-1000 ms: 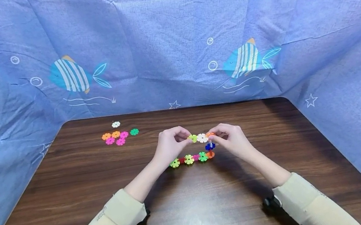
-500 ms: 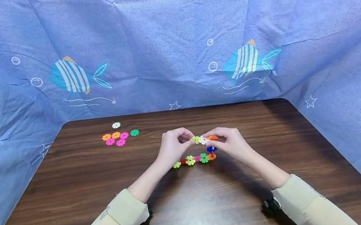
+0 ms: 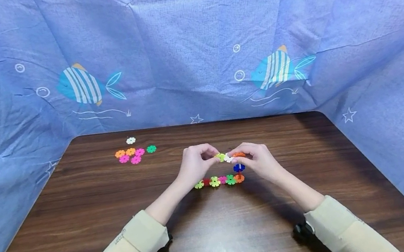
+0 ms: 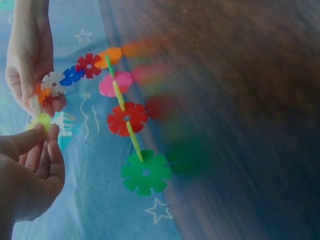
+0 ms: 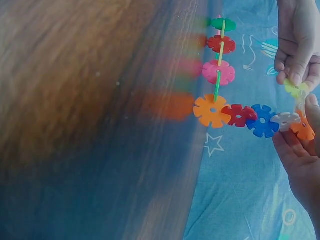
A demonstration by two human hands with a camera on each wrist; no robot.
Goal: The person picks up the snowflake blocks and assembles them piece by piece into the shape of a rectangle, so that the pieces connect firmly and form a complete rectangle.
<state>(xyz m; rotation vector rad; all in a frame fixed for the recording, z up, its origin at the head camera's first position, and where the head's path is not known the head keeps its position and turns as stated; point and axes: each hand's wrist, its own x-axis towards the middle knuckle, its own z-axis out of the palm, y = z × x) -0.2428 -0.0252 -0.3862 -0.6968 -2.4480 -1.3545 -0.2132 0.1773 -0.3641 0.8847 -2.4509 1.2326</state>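
Note:
My left hand [image 3: 195, 163] pinches a yellow-green snowflake disc [image 3: 221, 157] between thumb and fingers. Against that disc stands a white snowflake disc [image 3: 228, 158], which my right hand [image 3: 259, 160] pinches. An orange disc [image 3: 239, 154] sits beside the white one, partly behind the right fingers. From there the joined discs turn a corner through a blue disc [image 5: 262, 121] and a red disc [image 5: 240, 115]. The lower row, with a green disc [image 3: 230, 179] and a yellow one [image 3: 214, 181], runs left along the table. Fingertips partly hide where the yellow-green and white discs meet.
Loose snowflake discs lie at the table's back left: a white one [image 3: 131, 140], a green one [image 3: 151, 149], and several orange and pink ones [image 3: 136, 159]. A blue fish-print cloth [image 3: 190, 56] hangs behind and beside the brown wooden table [image 3: 221, 238].
The right hand's fingertips have shifted left from the orange disc onto the white one. The left hand has moved slightly right and still pinches the yellow-green disc.

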